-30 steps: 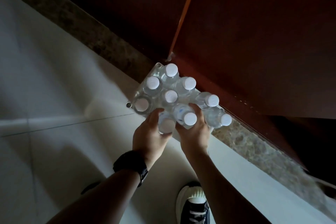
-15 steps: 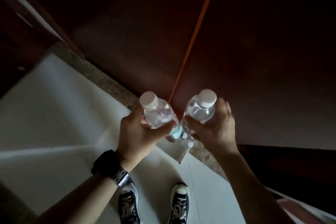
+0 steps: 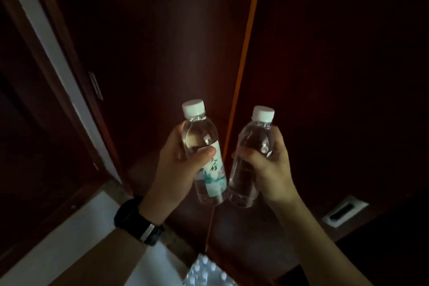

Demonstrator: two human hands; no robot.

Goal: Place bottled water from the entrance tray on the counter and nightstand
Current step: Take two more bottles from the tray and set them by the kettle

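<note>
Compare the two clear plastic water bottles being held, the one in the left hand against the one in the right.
The left hand grips a clear plastic bottle whose white and teal printed label faces the camera; the right hand grips a clear plastic bottle showing no label from here. The left bottle's cap sits slightly higher in view. Both have white caps, look full, and are held roughly upright.

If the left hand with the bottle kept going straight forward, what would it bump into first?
Probably the dark wooden door straight ahead; the left hand and its bottle have nothing visible between, though depth is unclear.
</note>
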